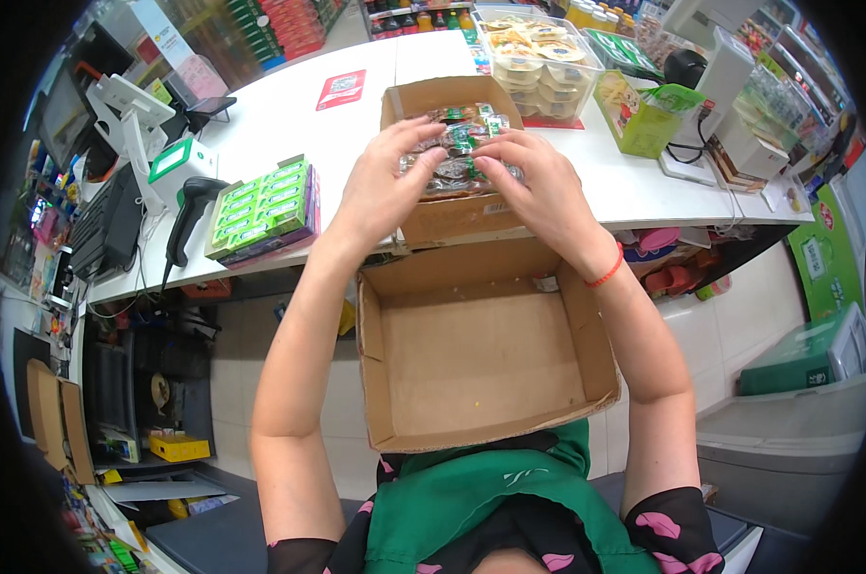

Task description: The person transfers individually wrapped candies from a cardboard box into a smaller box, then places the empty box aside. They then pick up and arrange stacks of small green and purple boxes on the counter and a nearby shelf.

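Both my hands are over a small cardboard box on the white counter, which holds several clear-wrapped packets with green print. My left hand lies at the box's left side, fingers bent over the packets. From the right, my right hand reaches over them too, a red cord at its wrist. The fingers of both hands are apart; whether the fingertips touch the packets cannot be told. Below, between my forearms, a larger shallow cardboard box faces up, with a small scrap in its far right corner.
On the white counter, a display box of green gum packs and a black barcode scanner are at left. A clear plastic tub of packaged food stands behind the small box; a green snack carton is at right.
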Action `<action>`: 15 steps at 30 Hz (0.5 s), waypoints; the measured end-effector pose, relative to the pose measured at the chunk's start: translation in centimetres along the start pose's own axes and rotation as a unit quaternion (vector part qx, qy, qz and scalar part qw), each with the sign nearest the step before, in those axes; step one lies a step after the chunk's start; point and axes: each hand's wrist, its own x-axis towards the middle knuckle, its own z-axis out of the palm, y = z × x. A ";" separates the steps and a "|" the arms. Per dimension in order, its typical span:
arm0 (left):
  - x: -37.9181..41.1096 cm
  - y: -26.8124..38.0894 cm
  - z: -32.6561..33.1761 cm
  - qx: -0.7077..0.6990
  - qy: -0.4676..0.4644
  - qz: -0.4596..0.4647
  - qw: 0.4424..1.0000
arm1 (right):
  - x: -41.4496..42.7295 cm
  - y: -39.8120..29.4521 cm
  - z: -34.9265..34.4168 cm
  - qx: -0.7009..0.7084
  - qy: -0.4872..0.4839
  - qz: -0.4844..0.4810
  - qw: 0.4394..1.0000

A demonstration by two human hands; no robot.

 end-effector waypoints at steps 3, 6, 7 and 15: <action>-2.3 1.0 0.5 0.124 0.029 0.064 0.990 | -1.0 -0.7 0.1 -0.008 0.028 -0.061 0.998; -3.6 1.8 1.2 0.135 0.043 0.075 0.987 | -2.2 -0.7 0.1 -0.057 0.048 -0.091 0.993; -4.0 2.1 1.4 0.141 0.049 0.083 0.985 | -2.6 -0.9 0.0 -0.055 0.045 -0.089 0.993; -8.4 4.9 4.0 0.233 0.057 0.106 0.965 | -5.8 -2.8 -1.0 -0.081 0.023 -0.078 0.993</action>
